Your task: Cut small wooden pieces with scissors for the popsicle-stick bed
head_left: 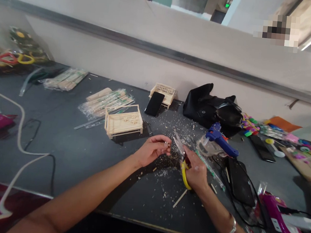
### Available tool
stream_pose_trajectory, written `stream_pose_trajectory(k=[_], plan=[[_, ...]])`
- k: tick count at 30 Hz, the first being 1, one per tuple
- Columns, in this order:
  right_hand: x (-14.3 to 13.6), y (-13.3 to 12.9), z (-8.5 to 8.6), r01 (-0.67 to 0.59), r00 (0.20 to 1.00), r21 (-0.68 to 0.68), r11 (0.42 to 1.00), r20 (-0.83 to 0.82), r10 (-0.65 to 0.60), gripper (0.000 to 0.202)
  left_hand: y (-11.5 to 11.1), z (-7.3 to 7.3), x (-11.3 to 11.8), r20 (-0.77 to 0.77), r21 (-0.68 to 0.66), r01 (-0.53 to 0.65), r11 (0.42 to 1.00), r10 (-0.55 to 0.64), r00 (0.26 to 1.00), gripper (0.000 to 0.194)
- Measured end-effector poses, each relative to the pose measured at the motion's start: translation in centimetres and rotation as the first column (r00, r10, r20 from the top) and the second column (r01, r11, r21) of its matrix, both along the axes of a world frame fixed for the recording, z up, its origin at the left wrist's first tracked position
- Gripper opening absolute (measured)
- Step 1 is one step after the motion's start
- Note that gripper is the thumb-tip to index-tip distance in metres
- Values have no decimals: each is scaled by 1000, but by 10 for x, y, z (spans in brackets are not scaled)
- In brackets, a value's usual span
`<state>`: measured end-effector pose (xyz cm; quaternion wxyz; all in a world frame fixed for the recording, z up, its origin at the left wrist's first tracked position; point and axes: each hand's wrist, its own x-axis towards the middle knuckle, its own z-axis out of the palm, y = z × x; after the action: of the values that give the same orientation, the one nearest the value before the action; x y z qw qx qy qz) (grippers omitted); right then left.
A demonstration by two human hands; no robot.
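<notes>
My left hand [154, 150] is closed in a pinch over the table, and what sits between its fingertips is too small to make out. In my right hand [196, 170] is a pair of scissors [185, 174] with yellow handles, its blades pointing up and away near my left fingertips. Pale wood crumbs [163, 174] lie scattered beneath both hands. Beyond my left hand stands a small model bed frame [124, 122] made of thin sticks. A little stick-built bench [165, 93] is farther back, with a black phone [155, 104] leaning against it.
Plastic-wrapped stick bundles [108, 103] lie at the back left. A black bag [213, 105] and a blue glue gun [222, 139] are at the right, near another dark phone [239, 181]. Magenta power strips [280, 216] and loose cables lie on both sides. A low partition [123, 51] bounds the back.
</notes>
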<state>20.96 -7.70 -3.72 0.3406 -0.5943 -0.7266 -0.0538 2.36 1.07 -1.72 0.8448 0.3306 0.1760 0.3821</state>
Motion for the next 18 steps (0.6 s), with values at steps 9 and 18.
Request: stream_pose_trajectory(k=[9, 18], plan=[[-8, -5, 10, -7, 969, 30, 1000, 247, -1, 73, -4, -1, 3, 74, -16, 18, 1000, -17, 997, 28], [-7, -5, 9, 17, 946, 69, 997, 322, -39, 67, -4, -7, 2, 79, -68, 76, 995, -71, 994, 33]])
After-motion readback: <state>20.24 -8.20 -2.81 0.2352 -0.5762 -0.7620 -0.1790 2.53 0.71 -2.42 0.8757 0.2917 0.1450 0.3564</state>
